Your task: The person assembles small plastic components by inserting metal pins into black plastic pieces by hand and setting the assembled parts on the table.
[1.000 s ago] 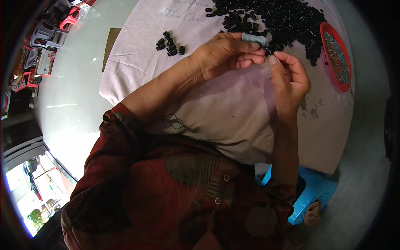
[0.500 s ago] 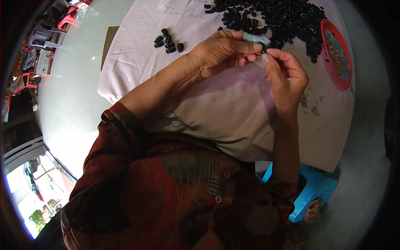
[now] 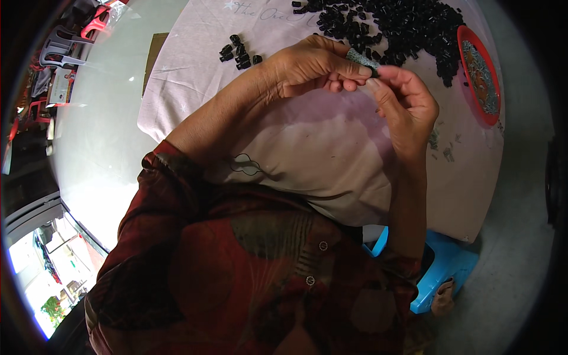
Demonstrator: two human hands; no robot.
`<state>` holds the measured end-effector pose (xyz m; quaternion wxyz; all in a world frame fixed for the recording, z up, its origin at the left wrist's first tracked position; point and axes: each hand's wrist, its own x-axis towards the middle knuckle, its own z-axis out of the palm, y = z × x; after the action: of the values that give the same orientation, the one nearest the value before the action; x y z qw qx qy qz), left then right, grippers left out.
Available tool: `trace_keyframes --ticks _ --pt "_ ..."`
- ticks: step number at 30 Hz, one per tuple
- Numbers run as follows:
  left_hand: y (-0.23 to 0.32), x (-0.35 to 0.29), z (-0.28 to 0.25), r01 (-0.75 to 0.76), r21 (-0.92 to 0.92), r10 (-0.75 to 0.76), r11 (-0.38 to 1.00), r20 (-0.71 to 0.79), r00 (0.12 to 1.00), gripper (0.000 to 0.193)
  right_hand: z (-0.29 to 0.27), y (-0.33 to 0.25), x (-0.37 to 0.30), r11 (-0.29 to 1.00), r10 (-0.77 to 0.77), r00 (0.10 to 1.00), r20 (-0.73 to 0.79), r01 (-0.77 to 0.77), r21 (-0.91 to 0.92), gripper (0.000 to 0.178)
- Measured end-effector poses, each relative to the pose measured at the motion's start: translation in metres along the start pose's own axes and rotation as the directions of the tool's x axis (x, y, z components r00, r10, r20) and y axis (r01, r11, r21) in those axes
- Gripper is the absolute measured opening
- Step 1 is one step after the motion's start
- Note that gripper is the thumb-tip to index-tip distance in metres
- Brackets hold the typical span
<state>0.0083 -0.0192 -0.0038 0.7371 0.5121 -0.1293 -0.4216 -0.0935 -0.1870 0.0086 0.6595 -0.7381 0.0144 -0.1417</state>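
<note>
My left hand (image 3: 322, 66) is closed in a pinch over the cloth-covered table (image 3: 296, 154), with a small black plastic piece (image 3: 373, 71) between thumb and forefinger. A grey knitted finger cover (image 3: 360, 57) sits on that forefinger. Against it, my right hand (image 3: 409, 102) pinches thumb and forefinger together at the piece; whatever lies between those tips is hidden. Past both hands spreads a big heap of similar black pieces (image 3: 408, 29). A few more black pieces (image 3: 241, 54) form a separate cluster beyond my left forearm.
At the right table edge stands a red tray (image 3: 490, 120) of small silvery metal parts (image 3: 486, 89). Small clear bits (image 3: 448, 155) lie on the cloth near my right wrist. A blue plastic stool (image 3: 455, 260) is below the table; grey chairs (image 3: 59, 50) stand far left.
My hands have drawn slightly closer together around the black piece. My left forefinger with its grey cover has tilted and now shows less. The heap and cluster look the same.
</note>
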Motion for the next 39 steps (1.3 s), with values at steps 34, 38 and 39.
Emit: trace_keyframes --ticks 34,38,39 --pt "0.013 -0.05 -0.016 0.044 0.622 -0.157 0.782 0.129 0.979 0.024 0.022 0.01 -0.015 0.571 -0.272 0.757 0.594 0.624 -0.534 0.025" --pt "0.011 -0.056 -0.017 0.09 0.572 -0.178 0.816 0.1 0.979 0.026 0.023 0.012 -0.017 0.573 -0.309 0.732 0.607 0.653 -0.496 0.025" --pt "0.011 -0.058 -0.015 0.111 0.57 -0.186 0.814 0.074 0.98 0.026 0.023 0.011 -0.015 0.57 -0.308 0.735 0.604 0.651 -0.502 0.025"
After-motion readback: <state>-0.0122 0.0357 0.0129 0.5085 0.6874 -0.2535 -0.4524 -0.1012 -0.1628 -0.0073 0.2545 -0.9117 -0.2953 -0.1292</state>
